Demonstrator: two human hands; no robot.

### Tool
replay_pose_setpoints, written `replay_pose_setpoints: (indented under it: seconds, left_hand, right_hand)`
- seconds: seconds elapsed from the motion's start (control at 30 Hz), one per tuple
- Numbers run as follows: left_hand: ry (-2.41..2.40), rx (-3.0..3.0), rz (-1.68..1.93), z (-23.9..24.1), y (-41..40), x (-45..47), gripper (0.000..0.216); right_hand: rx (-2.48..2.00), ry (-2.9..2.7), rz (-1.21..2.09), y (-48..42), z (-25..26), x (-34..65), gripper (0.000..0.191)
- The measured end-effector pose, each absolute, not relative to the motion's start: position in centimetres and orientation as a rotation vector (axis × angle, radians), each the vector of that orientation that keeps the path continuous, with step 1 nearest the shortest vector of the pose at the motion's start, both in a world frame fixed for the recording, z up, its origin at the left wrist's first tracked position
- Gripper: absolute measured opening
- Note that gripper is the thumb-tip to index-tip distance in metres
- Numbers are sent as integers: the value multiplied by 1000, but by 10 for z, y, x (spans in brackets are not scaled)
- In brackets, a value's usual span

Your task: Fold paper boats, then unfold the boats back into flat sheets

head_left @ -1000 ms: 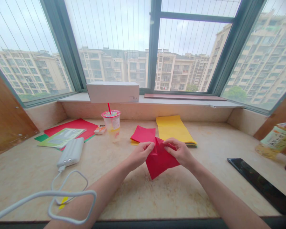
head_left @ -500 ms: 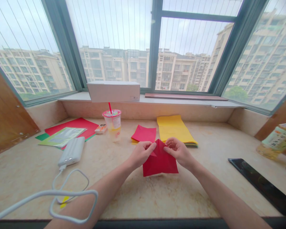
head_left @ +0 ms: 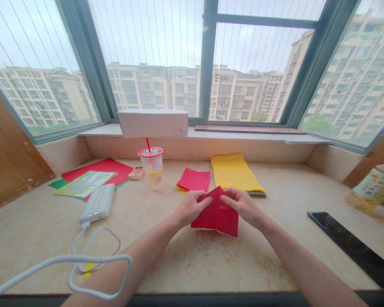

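Observation:
A red sheet of paper (head_left: 215,218), creased and partly folded to a point at its top, is held up just above the counter. My left hand (head_left: 195,207) pinches its upper left side between thumb and fingers. On the upper right side, my right hand (head_left: 238,204) grips it the same way, thumb on the near face. Some fingertips are hidden behind the paper. Just beyond my hands lie a small stack of red and yellow paper squares (head_left: 193,179) and a larger stack of yellow paper (head_left: 238,174).
A plastic cup with a straw (head_left: 152,164) stands beside a small box (head_left: 136,173). Leftward are coloured sheets (head_left: 120,171), a power bank (head_left: 97,202) and its looping white cable (head_left: 99,259). On the right lie a black phone (head_left: 348,243) and a bottle (head_left: 373,187).
The red paper has tilted, its lower right corner now lower than its left. Its peak has shifted slightly right, and my right hand's fingers have closed in more on the paper.

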State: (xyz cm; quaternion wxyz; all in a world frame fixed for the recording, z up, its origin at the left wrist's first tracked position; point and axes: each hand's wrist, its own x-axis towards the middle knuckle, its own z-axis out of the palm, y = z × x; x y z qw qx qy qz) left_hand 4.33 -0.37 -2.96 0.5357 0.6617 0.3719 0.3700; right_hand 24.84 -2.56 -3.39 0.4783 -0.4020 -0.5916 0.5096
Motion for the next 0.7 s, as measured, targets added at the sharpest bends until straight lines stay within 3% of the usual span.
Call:
replay_pose_setpoints:
  seconds: [0.4, 0.7]
  left_hand:
    - [982, 1709, 821, -24, -12, 45, 37]
    - [803, 1681, 840, -15, -16, 45, 50]
  right_hand:
    - [-988, -1502, 1324, -32, -31, 246, 31]
    - [-1013, -1468, 1212, -26, -32, 249, 28]
